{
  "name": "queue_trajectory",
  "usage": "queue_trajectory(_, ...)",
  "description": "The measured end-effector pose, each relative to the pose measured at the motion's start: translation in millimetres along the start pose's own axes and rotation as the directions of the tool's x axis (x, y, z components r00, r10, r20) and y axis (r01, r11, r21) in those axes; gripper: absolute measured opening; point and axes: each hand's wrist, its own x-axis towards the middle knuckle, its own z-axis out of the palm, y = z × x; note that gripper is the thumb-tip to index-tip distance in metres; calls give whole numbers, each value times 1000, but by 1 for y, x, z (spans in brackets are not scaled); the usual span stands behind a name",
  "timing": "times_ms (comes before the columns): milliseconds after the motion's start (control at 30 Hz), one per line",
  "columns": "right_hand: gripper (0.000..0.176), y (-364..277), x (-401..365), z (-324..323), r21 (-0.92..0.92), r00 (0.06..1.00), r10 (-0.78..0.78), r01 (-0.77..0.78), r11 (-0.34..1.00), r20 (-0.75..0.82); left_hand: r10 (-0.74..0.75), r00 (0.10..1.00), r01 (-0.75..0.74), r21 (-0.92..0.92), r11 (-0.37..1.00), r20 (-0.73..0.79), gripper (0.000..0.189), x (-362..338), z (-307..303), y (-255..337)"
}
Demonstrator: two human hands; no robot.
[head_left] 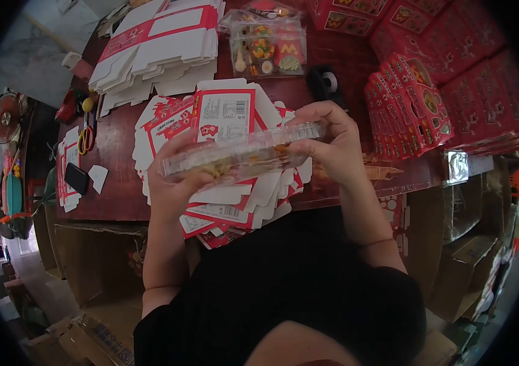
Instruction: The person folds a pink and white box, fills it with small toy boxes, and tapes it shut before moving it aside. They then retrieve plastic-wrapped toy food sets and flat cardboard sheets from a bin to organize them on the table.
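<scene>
A long clear plastic tray (244,152) with small yellowish and orange pieces inside is held tilted between my two hands. My left hand (180,168) grips its left end, thumb along the near edge. At the right end my right hand (326,137) pinches it, thumb in front and fingers over the top. Beneath it lies a fanned pile of flat red-and-white printed cartons (226,107), partly hidden by the tray and my hands.
A stack of folded white cartons (174,52) stands at the back left, near clear packs (265,49) and a black tape dispenser (323,85). Red printed boxes (409,110) line the right. Scissors (86,135) and a phone (76,178) lie left. Cardboard boxes (97,262) stand below.
</scene>
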Motion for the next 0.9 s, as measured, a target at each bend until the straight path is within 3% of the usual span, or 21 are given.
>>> queue_trajectory(67, 38, -3, -1, 2, 41, 1000, 28, -27, 999, -6, -12, 999, 1, 204, 979, 52, 48, -7, -7, -9)
queue_trajectory(167, 33, -3, 3, -5, 195, 991, 64, -86, 977, 113, 99, 992, -117, 286, 951, 77, 45, -13, -8, -4)
queue_trajectory(267, 24, 2, 3, -17, -6, 992, 74, -74, 997, 99, 208, 967, -249, 355, 901, 150, 44, -11, -7, 0)
queue_trajectory(367, 19, 0, 2, -21, -301, 995, -45, 70, 951, 89, 278, 925, -365, 393, 844, 260, 45, -8, -12, 4)
queue_trajectory(467, 19, -10, 3, -20, -361, 991, -115, 130, 924, 63, 427, 864, -499, 339, 798, 266, 45, -8, -13, 3)
queue_trajectory(767, 23, -13, 0, -25, -109, 984, 58, -40, 993, 168, 546, 636, -763, 336, 552, 546, 28, 2, -17, 21)
queue_trajectory(867, 27, -4, 3, -29, -255, 959, -59, 132, 958, 277, 595, 593, -804, 367, 467, 542, 16, 7, -4, 24)
queue_trajectory(900, 27, -5, 2, -26, -233, 972, -10, 66, 970, 234, 593, 593, -805, 384, 451, 545, 15, 6, -3, 25)
